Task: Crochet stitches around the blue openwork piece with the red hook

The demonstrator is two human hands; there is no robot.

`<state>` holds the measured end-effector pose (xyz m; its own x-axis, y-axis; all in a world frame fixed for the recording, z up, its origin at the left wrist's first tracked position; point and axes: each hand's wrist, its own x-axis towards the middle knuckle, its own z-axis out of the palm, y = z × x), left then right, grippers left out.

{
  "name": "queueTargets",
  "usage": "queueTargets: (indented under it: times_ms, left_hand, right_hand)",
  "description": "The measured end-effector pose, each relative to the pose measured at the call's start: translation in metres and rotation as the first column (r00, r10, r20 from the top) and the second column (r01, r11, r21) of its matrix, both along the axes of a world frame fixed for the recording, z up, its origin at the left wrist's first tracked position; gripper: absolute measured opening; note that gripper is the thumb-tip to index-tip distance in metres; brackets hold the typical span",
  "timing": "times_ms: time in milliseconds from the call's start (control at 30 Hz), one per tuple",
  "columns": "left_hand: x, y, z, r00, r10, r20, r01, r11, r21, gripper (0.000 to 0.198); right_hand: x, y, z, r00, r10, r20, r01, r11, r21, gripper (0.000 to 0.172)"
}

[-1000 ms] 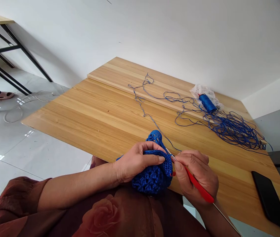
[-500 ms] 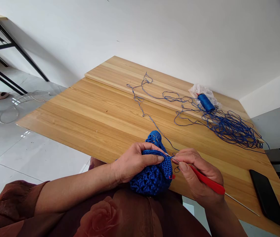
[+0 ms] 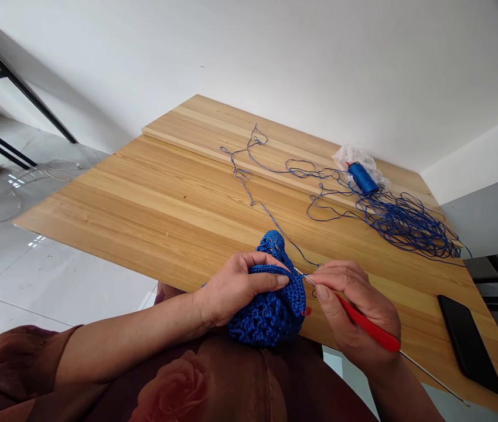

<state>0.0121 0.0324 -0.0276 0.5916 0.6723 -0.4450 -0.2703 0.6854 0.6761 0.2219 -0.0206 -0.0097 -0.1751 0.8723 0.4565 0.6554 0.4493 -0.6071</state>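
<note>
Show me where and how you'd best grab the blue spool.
Probably round the middle of the spool, from above, gripping across its length: it's a barrel lying on its side. Thread crowds its nearer end and a bag its far side, so downward looks clearest.

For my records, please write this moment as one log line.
left hand: pinches blue crochet piece; right hand: holds red-handled hook, tip at piece; table: blue spool, loose yarn, black phone

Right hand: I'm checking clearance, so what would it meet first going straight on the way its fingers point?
Probably the blue crocheted piece, held by the left hand close ahead of the right hand; exact depth is unclear from this one view.
</note>
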Motion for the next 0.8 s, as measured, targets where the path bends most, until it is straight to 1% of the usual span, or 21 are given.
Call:
queueTargets:
  times_ms: [167, 500, 600, 800]
  left_hand:
    - [-0.0001, 0.0010, 0.0011, 0.999, -0.003, 0.046, 0.006, 0.998, -0.061, 0.031]
    - [0.0006, 0.0026, -0.0014, 0.998, 0.001, 0.055, 0.002, 0.999, -0.054, 0.032]
    - [0.0012, 0.0026, -0.0022, 0.998, -0.008, 0.062, 0.011, 0.999, -0.050, 0.030]
    - [0.0028, 0.0013, -0.0005, 0.998, -0.020, 0.057, 0.022, 0.999, -0.032, 0.031]
  right_hand:
    - [-0.0022, 0.0013, 0.0016, 0.998, -0.032, 0.055, 0.029, 0.998, 0.050, 0.021]
    - [-0.0016, 0.0025, 0.0043, 1.000, -0.007, 0.026, 0.005, 0.998, 0.056, 0.022]
    - [-0.0013, 0.0029, 0.0043, 1.000, 0.001, -0.014, 0.000, 0.999, 0.035, 0.021]
    - [0.0056, 0.0007, 0.0044, 0.993, 0.023, -0.117, -0.030, 0.998, -0.058, 0.021]
